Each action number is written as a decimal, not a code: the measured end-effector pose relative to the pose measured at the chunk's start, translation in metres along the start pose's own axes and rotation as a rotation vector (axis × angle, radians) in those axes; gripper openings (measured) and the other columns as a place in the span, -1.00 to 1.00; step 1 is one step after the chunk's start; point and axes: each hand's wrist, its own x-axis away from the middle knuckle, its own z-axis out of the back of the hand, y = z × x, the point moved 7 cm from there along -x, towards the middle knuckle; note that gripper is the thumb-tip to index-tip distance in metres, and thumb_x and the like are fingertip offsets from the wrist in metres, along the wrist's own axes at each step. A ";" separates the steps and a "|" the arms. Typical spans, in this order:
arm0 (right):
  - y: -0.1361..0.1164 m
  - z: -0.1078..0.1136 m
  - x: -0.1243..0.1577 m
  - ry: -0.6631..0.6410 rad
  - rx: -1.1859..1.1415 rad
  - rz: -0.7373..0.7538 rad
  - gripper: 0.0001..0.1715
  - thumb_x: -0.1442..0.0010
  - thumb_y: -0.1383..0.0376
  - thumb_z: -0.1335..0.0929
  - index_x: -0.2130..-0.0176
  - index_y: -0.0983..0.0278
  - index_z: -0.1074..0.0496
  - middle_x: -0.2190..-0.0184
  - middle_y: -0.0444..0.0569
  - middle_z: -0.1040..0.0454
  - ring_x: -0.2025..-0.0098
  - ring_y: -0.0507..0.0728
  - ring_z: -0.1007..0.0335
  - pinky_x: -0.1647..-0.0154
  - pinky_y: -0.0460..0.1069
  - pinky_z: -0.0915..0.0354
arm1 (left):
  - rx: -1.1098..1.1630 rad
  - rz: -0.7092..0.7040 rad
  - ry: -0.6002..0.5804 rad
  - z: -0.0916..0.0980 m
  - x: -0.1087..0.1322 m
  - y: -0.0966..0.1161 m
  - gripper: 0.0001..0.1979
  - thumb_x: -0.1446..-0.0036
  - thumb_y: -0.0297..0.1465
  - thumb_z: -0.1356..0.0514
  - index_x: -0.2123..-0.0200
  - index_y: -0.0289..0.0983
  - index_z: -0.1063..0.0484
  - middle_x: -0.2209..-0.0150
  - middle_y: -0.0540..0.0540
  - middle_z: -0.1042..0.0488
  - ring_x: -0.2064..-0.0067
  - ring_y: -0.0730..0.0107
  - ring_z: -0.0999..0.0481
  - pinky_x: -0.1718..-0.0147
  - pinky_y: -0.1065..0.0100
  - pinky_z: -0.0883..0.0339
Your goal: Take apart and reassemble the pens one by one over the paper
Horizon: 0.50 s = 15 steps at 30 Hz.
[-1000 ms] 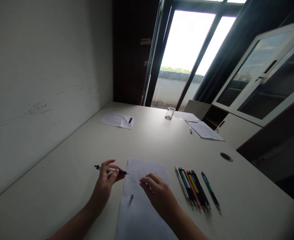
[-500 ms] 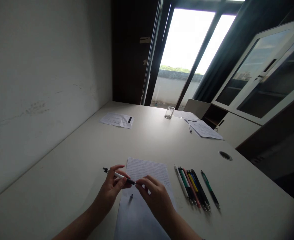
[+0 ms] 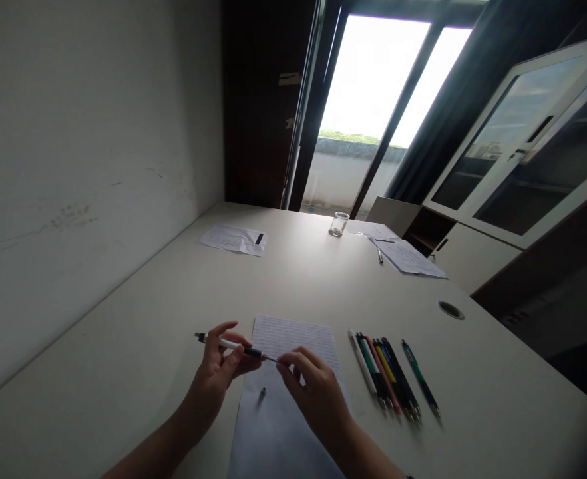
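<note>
Clamping the pen (image 3: 228, 344) level in the left hand (image 3: 218, 372), just over the left edge of the paper (image 3: 293, 340), seemingly to steady it. Pinching its tip with the right hand (image 3: 316, 394), above a small loose piece (image 3: 262, 394).

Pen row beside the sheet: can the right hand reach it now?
Probably yes. The row of pens lies just right of the right hand, with nothing between them. But that hand is pinching the tip of the white pen held by the left hand.
</note>
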 end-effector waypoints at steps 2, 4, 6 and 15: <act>0.000 0.001 0.000 0.013 0.002 0.003 -0.84 -0.36 0.29 -0.32 0.24 0.24 -0.50 0.37 -0.06 -0.51 0.46 0.03 -0.39 0.38 -0.09 -0.34 | 0.007 -0.011 0.020 0.001 -0.001 0.000 -0.55 -0.23 -0.21 -0.26 -0.12 -0.10 -0.19 0.13 -0.01 -0.44 0.16 0.17 -0.65 0.08 0.00 -0.54; 0.000 0.003 0.000 0.025 0.005 0.003 -0.82 -0.36 0.27 -0.31 0.24 0.24 -0.50 0.37 -0.05 -0.51 0.46 0.02 -0.38 0.38 -0.09 -0.34 | 0.012 -0.020 0.040 0.003 -0.002 0.000 -0.53 -0.22 -0.21 -0.28 -0.11 -0.10 -0.19 0.14 0.00 -0.43 0.17 0.18 -0.65 0.09 0.00 -0.55; 0.000 0.004 0.000 0.037 -0.002 0.003 -0.81 -0.37 0.26 -0.30 0.24 0.24 -0.50 0.37 -0.04 -0.51 0.46 0.03 -0.38 0.39 -0.09 -0.35 | 0.018 -0.027 0.056 0.004 -0.002 0.001 -0.52 -0.21 -0.21 -0.28 -0.12 -0.09 -0.19 0.13 0.00 -0.42 0.18 0.20 -0.65 0.08 0.00 -0.54; 0.009 0.014 0.000 0.094 -0.107 -0.037 -0.87 -0.36 0.28 -0.32 0.21 0.24 -0.48 0.35 -0.05 -0.49 0.45 0.03 -0.35 0.40 -0.07 -0.32 | 0.028 -0.046 0.076 0.010 -0.004 0.001 -0.54 -0.23 -0.26 -0.27 -0.13 -0.07 -0.18 0.11 0.00 -0.43 0.15 0.22 -0.64 0.04 -0.01 -0.52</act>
